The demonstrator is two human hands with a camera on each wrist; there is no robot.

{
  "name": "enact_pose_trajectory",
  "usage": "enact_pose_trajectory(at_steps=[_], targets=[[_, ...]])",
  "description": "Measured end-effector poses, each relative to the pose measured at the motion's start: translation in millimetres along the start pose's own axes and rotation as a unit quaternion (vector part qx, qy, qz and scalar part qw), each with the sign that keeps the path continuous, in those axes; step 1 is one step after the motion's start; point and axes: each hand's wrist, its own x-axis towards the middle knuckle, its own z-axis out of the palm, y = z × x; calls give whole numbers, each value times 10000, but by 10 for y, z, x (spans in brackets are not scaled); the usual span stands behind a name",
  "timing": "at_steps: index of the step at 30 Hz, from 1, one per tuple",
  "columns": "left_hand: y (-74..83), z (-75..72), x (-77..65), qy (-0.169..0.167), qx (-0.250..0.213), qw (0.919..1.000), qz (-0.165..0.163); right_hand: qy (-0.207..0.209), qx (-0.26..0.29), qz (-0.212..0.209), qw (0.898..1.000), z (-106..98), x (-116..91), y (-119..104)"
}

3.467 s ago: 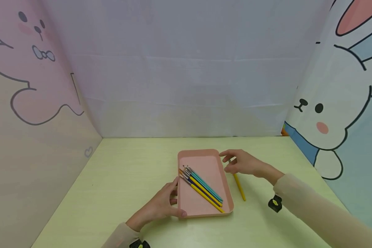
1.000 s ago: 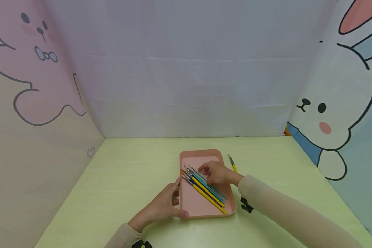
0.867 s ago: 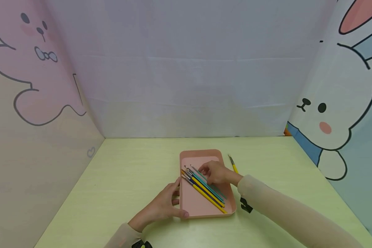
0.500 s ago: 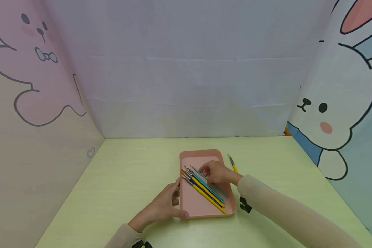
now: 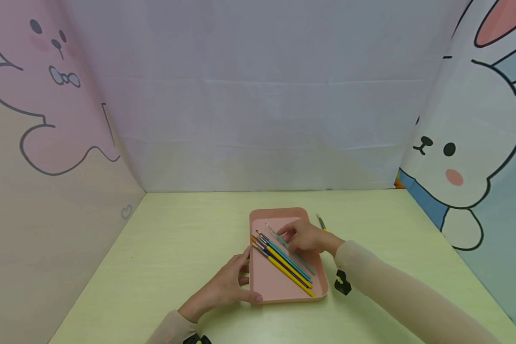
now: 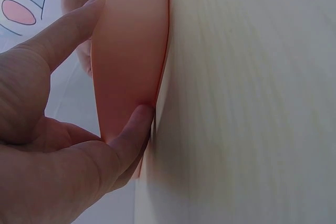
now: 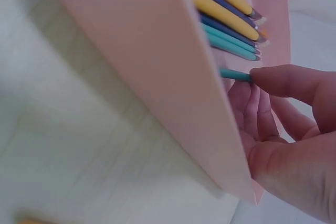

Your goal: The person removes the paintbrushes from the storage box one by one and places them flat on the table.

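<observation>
Pinching a slim teal paintbrush point(image 7: 234, 74), right hand point(image 5: 306, 236); gripping a pink tray point(image 5: 265, 283), left hand point(image 5: 229, 280).

Left hand point(image 5: 228, 279): thumb and fingers curled in a grip — thumb on the near side.
Right hand point(image 5: 305, 236): fingers bent into a pinch (fingertips partly hidden in the head view).
Right forearm point(image 5: 395, 279): sleeved, extended slantwise.

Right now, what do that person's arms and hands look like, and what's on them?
The left hand and the right hand are bare, with no gloves. The left sleeve and right sleeve are long and pale beige. A small black gadget with a yellowish speck sits by the left cuff; another black gadget hangs by the right.
</observation>
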Motion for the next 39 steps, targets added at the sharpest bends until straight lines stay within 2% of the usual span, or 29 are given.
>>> enact_pose_trajectory(at_steps=[6, 12, 17, 24, 30, 39], targets=[[24, -2, -2, -7, 22, 10000, 9, 15, 507, 143, 9986, -78, -44, -25], [51, -4, 1, -19, 59, 10000, 37, -12, 1235, 317, 9918, -184, -136, -78], [78, -7, 0, -65, -35, 10000, 41, 79, 1428, 281, 9893, -296, -205, -70], [119, -13, -12, -54, 5, 10000, -24, 270, 1922, 427, 9801, -456, -327, -27], [157, -20, -21, -30, 79, 9999, -127, 532, 2039, 497, 9763, -611, -484, 32], [164, -36, -8, -5, 157, 9998, -116, 773, 2067, 708, 9728, -798, -707, 262]])
